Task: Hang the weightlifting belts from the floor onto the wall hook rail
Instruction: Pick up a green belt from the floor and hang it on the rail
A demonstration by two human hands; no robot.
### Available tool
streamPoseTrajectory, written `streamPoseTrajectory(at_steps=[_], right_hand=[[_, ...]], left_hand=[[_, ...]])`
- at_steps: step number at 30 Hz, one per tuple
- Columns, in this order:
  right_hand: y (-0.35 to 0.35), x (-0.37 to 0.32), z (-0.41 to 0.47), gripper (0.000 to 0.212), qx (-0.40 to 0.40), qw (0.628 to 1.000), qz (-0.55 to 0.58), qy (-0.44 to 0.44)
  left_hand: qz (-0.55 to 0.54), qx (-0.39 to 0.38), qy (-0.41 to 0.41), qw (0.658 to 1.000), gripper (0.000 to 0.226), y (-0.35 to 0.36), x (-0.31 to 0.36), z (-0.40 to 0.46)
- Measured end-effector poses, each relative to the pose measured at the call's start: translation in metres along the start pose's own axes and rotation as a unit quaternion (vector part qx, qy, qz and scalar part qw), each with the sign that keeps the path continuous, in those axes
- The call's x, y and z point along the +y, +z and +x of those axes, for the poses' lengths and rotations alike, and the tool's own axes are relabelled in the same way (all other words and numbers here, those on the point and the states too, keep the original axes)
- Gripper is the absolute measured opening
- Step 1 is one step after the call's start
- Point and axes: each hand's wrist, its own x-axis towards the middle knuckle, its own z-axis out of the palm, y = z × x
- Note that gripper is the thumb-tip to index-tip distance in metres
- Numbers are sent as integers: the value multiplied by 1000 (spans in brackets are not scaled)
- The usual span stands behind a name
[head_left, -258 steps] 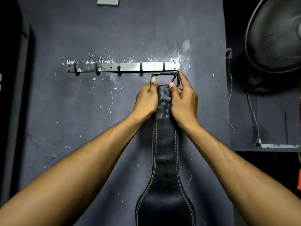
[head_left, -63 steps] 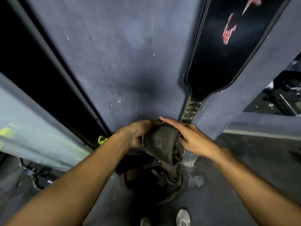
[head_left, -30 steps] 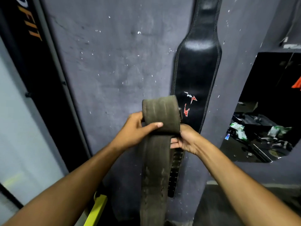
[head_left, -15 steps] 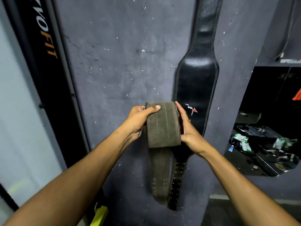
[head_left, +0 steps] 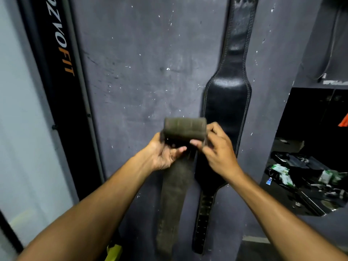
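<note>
A worn brown suede belt (head_left: 183, 127) is folded over at its top and hangs down in front of the grey wall. My left hand (head_left: 163, 155) grips it from the left under the fold. My right hand (head_left: 216, 147) pinches the fold's right side. A black leather belt (head_left: 227, 102) hangs flat on the wall just right of my hands, its strap end low near the floor. The hook rail is above the frame, out of view.
A black door frame with orange lettering (head_left: 64, 59) stands at the left beside a pale panel. A dark opening (head_left: 310, 147) at the right holds scattered litter. Something yellow (head_left: 114, 251) sits low by the wall.
The brown belt's fold has been turned down toward me and my hands have shifted under it. The view has tilted slightly up the wall.
</note>
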Motion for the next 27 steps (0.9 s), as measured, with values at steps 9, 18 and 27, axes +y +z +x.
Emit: streamPoseTrajectory(at_steps=[9,18,27], right_hand=[[-33,-29,74,23,39,853,322,409],[-40,-28,79,41,-41,707,477,520],[-35,-1,58,47,12,973,158,165]], left_hand=[[387,102,331,855,29,-19,2,9],[508,-38,591,625,23,15,38,-3],[222,-91,441,865,25,51,50,9]])
